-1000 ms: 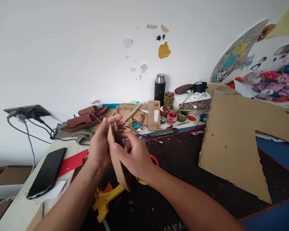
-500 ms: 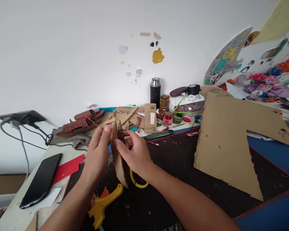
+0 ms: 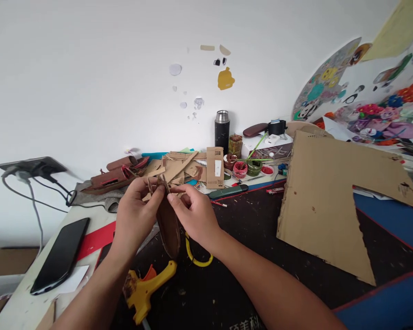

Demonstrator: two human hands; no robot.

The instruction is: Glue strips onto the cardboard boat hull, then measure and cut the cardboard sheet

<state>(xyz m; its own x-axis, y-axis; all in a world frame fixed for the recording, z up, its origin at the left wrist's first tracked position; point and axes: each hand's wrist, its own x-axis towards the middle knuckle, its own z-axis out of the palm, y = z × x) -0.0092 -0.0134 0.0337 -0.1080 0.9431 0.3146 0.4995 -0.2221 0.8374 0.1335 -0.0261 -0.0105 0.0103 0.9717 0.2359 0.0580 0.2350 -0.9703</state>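
A narrow cardboard piece (image 3: 168,229), hollow like a small boat hull, hangs upright between my hands above the dark mat. My left hand (image 3: 137,208) pinches its upper end, thumb inside the opening. My right hand (image 3: 194,211) grips the right edge near the top with thumb and curled fingers. Just below the piece lies a yellow glue gun (image 3: 149,291) with an orange trigger. A yellow ring-shaped handle (image 3: 199,262) rests to the right of the piece's lower end.
A large cut cardboard sheet (image 3: 320,206) lies at the right. Cardboard scraps, paint jars (image 3: 240,169) and a black flask (image 3: 222,133) line the wall. A phone (image 3: 60,256) and red paper (image 3: 96,240) are at the left. A green cutter (image 3: 229,191) lies beyond my right hand.
The cardboard piece has turned so its hollow inner side shows. My left thumb has moved inside its top, and my left hand has shifted slightly. My right hand keeps its grip near the edge.
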